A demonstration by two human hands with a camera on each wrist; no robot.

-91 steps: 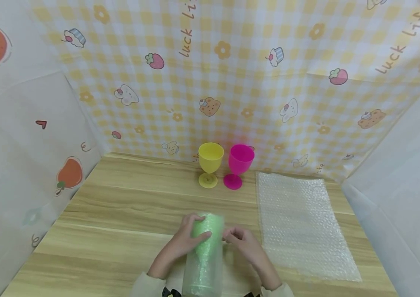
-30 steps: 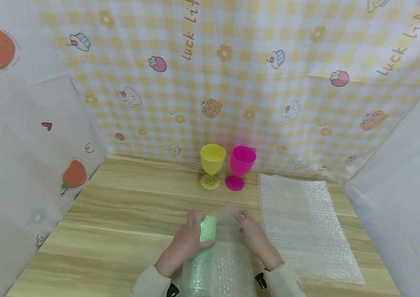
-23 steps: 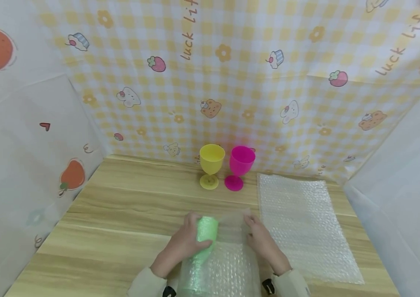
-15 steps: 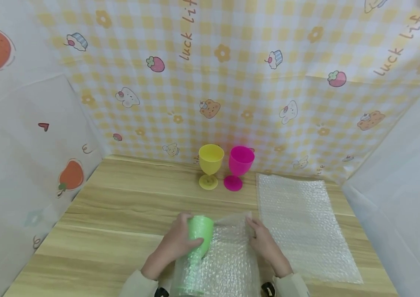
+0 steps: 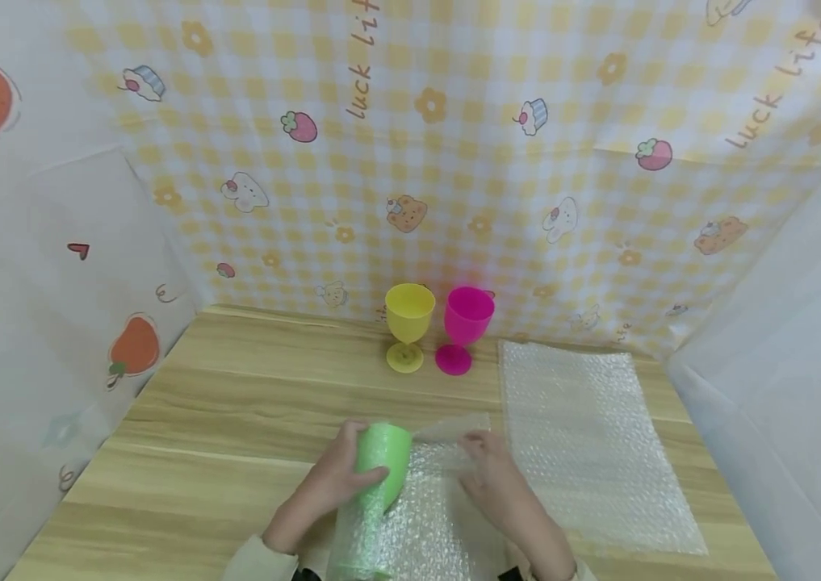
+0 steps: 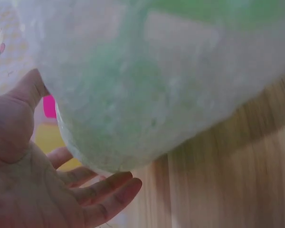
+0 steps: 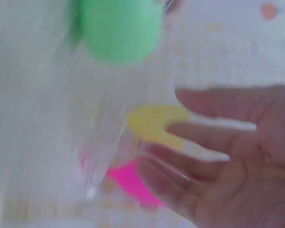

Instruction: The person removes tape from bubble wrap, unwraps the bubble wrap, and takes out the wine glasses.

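A green plastic goblet (image 5: 395, 456) lies partly wrapped in bubble wrap (image 5: 428, 516), its cup end pointing toward the back. My left hand (image 5: 333, 476) grips it through the wrap, thumb across the cup and fingers round the far side. In the left wrist view, the wrapped goblet (image 6: 118, 95) sits between thumb and fingers. My right hand (image 5: 497, 484) is beside the wrap's loose flap, which spreads to the right. The right wrist view shows that hand (image 7: 228, 152) with fingers extended and apart, holding nothing. Whether its fingertips touch the flap is unclear.
A yellow goblet (image 5: 410, 315) and a magenta goblet (image 5: 468, 315) stand upright at the back of the wooden table (image 5: 236, 403). Another bubble wrap sheet (image 5: 599, 452) lies flat on the right. A checked cloth (image 5: 352, 177) hangs behind.
The wrap has been peeled open to the right, baring more of the green goblet. My left hand has moved slightly left with the goblet. The right hand has come off the flap's edge.
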